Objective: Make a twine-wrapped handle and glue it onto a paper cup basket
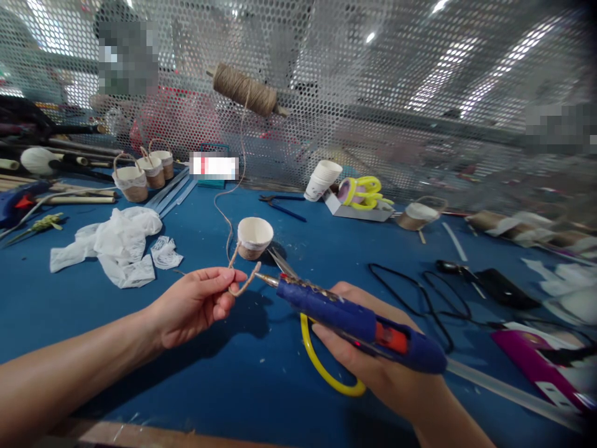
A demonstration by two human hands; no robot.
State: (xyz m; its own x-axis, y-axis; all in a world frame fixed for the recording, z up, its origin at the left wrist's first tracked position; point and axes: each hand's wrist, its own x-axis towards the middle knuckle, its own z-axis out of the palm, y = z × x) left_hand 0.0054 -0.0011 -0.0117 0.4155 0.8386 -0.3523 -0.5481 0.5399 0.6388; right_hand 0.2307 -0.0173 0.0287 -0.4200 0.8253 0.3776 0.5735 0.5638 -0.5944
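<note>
My left hand (200,302) pinches a short length of brown twine (245,287) between thumb and fingers, its free end curving to the right. My right hand (373,348) is wrapped round a blue hot glue gun (340,314), whose metal nozzle is at or close to the twine's end. A clear glue stick (508,389) sticks out of the gun's back. Just beyond the left fingers stands a small paper cup (255,239) with a twine-wrapped base and a lace band. Scissors with yellow handles (310,354) lie partly hidden under the glue gun and right hand.
A twine spool (245,89) hangs on the mesh screen, its strand running down to the table. White lace (116,242) and small handled baskets (130,183) are at left. Blue-handled pliers (284,207), stacked cups (321,180) and a black cord (420,292) lie beyond and right.
</note>
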